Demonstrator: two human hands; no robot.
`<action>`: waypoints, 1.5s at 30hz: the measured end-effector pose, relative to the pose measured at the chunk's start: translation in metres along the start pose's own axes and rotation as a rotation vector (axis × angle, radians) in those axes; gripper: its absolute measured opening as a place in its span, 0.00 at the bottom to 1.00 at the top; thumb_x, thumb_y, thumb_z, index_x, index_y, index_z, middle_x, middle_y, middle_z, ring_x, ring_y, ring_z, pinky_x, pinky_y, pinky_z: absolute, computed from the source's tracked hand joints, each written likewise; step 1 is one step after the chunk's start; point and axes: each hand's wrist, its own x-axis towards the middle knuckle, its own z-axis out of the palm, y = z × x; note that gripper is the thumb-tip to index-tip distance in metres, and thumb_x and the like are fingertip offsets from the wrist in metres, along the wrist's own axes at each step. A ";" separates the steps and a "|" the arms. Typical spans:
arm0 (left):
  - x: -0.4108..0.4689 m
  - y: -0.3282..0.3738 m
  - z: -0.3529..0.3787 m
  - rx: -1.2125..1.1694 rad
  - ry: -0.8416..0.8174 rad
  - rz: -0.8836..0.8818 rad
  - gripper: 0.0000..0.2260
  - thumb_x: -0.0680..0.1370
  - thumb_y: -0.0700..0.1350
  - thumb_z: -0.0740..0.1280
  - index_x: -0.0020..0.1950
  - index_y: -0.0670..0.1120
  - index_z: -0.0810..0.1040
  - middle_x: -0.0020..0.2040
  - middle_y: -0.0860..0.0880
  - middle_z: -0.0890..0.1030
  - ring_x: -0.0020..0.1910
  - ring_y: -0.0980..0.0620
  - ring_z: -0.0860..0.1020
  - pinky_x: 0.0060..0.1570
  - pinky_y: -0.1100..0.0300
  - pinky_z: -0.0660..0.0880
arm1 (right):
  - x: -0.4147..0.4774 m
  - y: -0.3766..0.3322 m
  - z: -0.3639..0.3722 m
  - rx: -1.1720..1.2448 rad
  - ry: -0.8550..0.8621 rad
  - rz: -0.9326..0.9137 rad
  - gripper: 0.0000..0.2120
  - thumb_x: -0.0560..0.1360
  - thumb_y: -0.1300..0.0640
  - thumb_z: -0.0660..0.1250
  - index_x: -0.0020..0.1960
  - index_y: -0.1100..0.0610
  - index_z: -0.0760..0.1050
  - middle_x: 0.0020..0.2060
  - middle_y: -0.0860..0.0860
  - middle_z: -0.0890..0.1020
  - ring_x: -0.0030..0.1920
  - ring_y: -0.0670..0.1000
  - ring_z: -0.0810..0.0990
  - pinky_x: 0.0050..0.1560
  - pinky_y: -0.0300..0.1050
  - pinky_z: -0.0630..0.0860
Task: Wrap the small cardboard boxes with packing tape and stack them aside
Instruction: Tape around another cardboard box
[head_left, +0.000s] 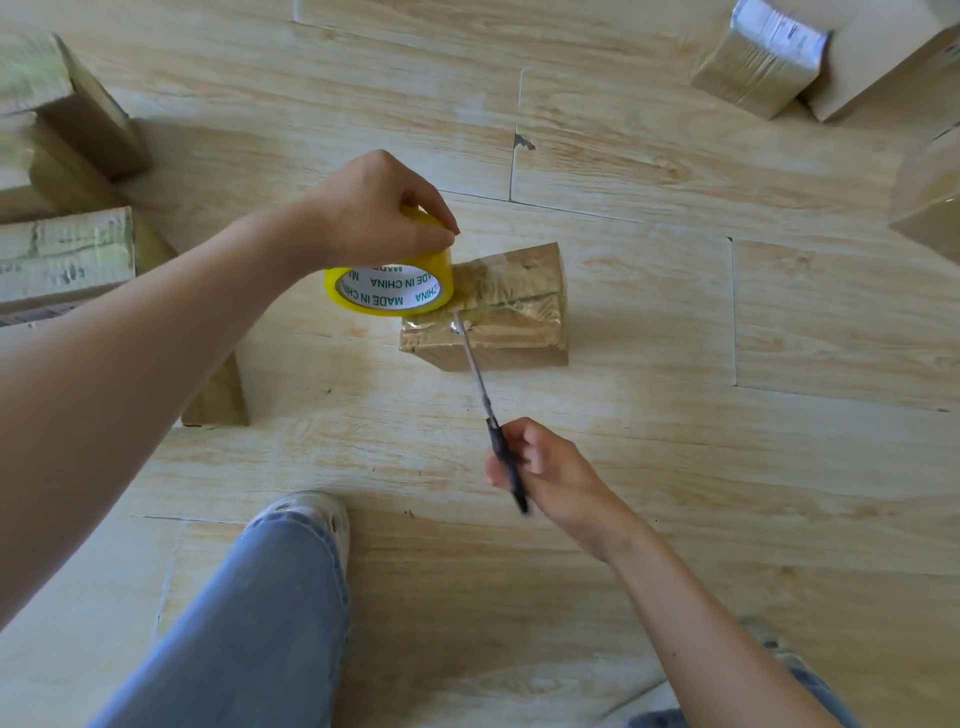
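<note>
A small cardboard box (511, 317), partly covered in shiny clear tape, lies on the wooden floor at the centre. My left hand (371, 208) grips a yellow roll of packing tape (389, 286) from above, held at the box's left end, with a strip of tape running from the roll onto the box top. My right hand (540, 470) grips the black handle of a pair of scissors (480, 387), whose metal blades reach up to the tape strip between roll and box.
Several taped boxes (62, 249) are stacked at the left. A wrapped box (758, 57) leans on a larger carton (893, 57) at the top right, another carton (930, 192) at the right edge. My jeans-clad leg and white shoe (311, 514) are at the bottom.
</note>
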 end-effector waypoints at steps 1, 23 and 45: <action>0.000 0.000 0.000 0.002 -0.001 -0.004 0.09 0.75 0.47 0.68 0.53 0.55 0.84 0.40 0.63 0.75 0.38 0.62 0.73 0.32 0.66 0.68 | -0.001 -0.005 -0.004 0.000 -0.036 0.009 0.25 0.64 0.42 0.75 0.51 0.56 0.73 0.43 0.47 0.79 0.49 0.46 0.79 0.60 0.48 0.76; -0.012 0.016 0.006 0.039 -0.078 0.024 0.08 0.75 0.47 0.66 0.50 0.59 0.82 0.42 0.59 0.78 0.36 0.61 0.73 0.29 0.66 0.66 | 0.007 -0.039 -0.015 0.360 0.102 -0.049 0.27 0.66 0.35 0.69 0.42 0.60 0.73 0.31 0.54 0.75 0.30 0.50 0.73 0.40 0.47 0.80; -0.015 0.010 0.019 -0.354 -0.018 0.006 0.07 0.76 0.45 0.68 0.47 0.57 0.83 0.45 0.47 0.80 0.45 0.49 0.78 0.44 0.55 0.76 | 0.013 -0.020 -0.035 -0.228 0.340 -0.065 0.32 0.62 0.27 0.68 0.44 0.55 0.67 0.30 0.41 0.72 0.30 0.40 0.70 0.36 0.31 0.73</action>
